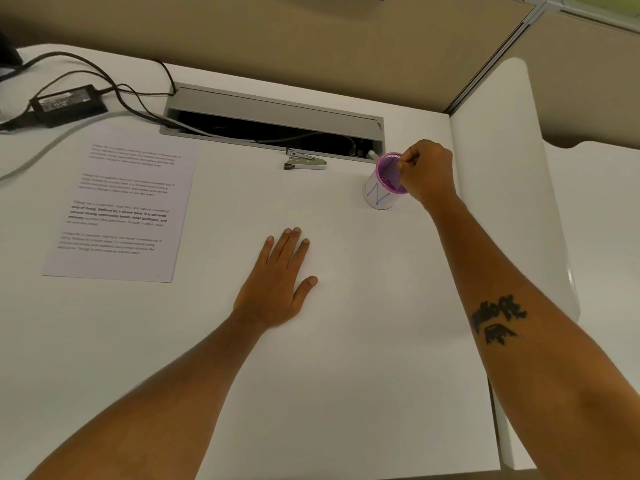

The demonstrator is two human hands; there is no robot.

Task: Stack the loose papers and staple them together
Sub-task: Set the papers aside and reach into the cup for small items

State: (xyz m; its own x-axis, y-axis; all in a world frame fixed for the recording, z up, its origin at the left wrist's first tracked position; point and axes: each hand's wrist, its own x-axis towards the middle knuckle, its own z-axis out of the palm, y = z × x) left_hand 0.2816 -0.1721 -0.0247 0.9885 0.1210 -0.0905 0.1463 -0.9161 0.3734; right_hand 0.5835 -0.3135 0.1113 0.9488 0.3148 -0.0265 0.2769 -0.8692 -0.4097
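A printed paper sheet (121, 209) lies flat at the left of the white desk (346, 341); whether more sheets lie under it I cannot tell. A small metal stapler (304, 163) rests near the back, in front of the cable tray. My left hand (277, 285) lies flat and open on the desk in the middle, holding nothing. My right hand (427, 171) is at the rim of a purple mesh cup (386, 183) wrapped in white paper with a blue mark. Its fingers are pinched together over the cup's rim; what they pinch is too small to tell.
An open grey cable tray (273, 112) runs along the back. A black power adapter (69, 103) with cables sits at the far left. Beige partition walls stand behind, and a white side panel (502, 168) borders the desk on the right.
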